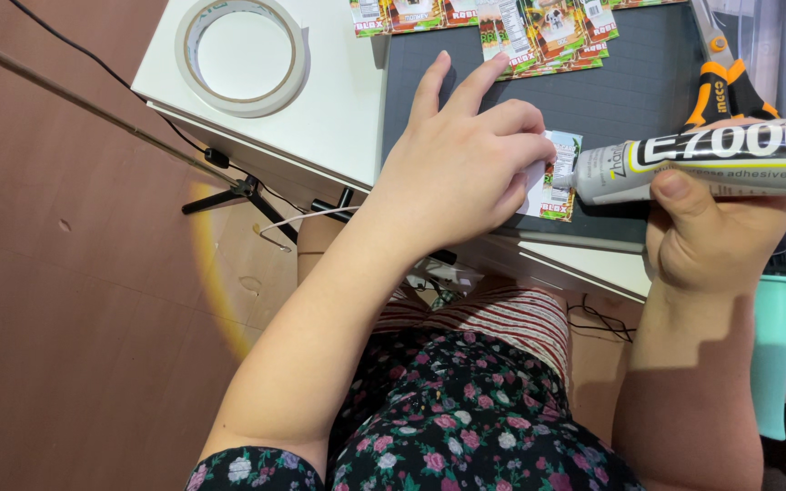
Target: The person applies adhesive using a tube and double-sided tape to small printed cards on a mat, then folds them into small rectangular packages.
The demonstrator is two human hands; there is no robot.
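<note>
Nearest the camera is the person's lap in a dark floral skirt [466,427], with a red-and-white striped cloth [511,318] lying over the knees just under the edge of the surface. Above that, the right hand [716,232] is closed around a grey tube of adhesive [711,162], thumb on top, the tube lying sideways with its nozzle pointing left. The nozzle tip meets a small printed paper cutout [559,177], which sits near the front edge of a dark grey cutting mat [629,100]. The left hand [461,164] presses down on that cutout, fingers curled over its left part, index and middle fingers stretched out on the mat; how much of the cutout lies beneath the hand is hard to tell. Just behind the tube lie orange-handled scissors [720,86]. Farther back, a loose row of colourful printed cards [539,32] overlaps the mat's far edge. On the white surface [338,100] to the left rests a roll of white tape [243,55].
</note>
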